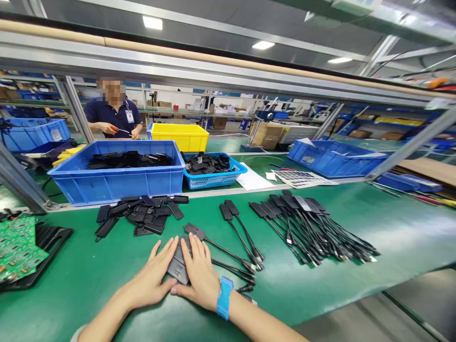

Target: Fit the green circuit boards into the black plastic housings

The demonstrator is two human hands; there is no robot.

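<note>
In front of me several black plastic casings [178, 270] with cables lie side by side on the green bench. My left hand [153, 278] rests along their left side, fingers stretched out. From above and the right, my right hand [200, 270] lies over them with straight fingers, hiding part of them. The two thumbs nearly meet at the near end. Just beyond my fingertips is another cabled casing [195, 231]. Black cables [233, 270] run out to the right from under my right hand, which has a blue wristband [224, 298] at its wrist.
Loose black casing parts [146, 213] are heaped behind my hands. Two cabled units [231, 210] and a larger row [302, 213] lie right. Behind stand a blue bin [117, 183] and basket [213, 180]. Green circuit boards [21, 247] sit left. Across, a person [112, 116] holds a screwdriver.
</note>
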